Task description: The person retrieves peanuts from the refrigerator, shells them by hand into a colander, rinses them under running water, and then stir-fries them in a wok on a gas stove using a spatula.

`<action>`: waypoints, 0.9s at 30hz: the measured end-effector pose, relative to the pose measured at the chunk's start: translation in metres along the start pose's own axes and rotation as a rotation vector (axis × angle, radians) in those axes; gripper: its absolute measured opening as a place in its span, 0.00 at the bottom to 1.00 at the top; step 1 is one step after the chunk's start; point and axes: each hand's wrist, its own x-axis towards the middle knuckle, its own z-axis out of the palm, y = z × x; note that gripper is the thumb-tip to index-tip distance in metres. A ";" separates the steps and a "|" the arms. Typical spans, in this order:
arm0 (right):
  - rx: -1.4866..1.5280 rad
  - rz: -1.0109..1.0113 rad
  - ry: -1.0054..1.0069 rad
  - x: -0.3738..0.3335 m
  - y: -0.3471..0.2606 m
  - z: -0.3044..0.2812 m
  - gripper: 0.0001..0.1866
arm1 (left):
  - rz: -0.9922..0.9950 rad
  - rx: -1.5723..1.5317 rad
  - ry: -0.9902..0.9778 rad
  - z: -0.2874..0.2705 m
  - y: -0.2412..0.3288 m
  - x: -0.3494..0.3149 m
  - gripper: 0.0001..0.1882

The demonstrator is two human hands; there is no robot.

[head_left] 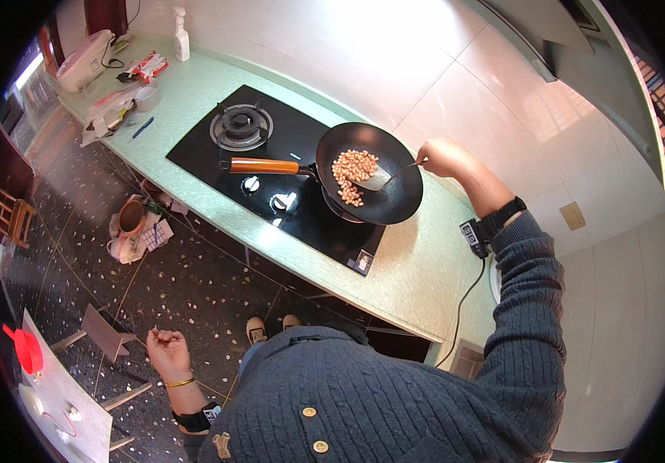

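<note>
My right hand [448, 159] is closed around the handle of a metal spatula [377, 180]. The spatula's blade rests inside a black wok [398, 202], against a heap of reddish-brown peanuts [354, 167]. The peanuts lie toward the wok's left side, spread in a curved patch. The wok sits over the right burner, its wooden handle [264, 166] pointing left across the black gas stove [294, 139]. Away from the counter, my left hand [169, 356] hangs low over the floor with curled fingers. Whatever may be between those fingers cannot be made out.
A bare left burner [241, 127] and two knobs are beside the wok. On the green counter [193, 73] stand a spray bottle [182, 38], packets and a white bowl [146, 96]. A cable [467, 293] runs down at right. Behind my left hand is a small stool [104, 333].
</note>
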 end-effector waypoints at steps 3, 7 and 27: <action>0.065 -0.098 -0.148 -0.006 0.016 -0.026 0.12 | 0.028 0.011 -0.017 0.001 0.004 -0.002 0.08; 0.318 0.036 -0.341 -0.010 0.017 -0.029 0.11 | 0.011 0.007 0.021 0.002 0.000 -0.005 0.08; -0.011 -0.013 -0.157 -0.005 0.007 -0.022 0.12 | -0.016 0.046 -0.013 -0.001 -0.002 0.002 0.06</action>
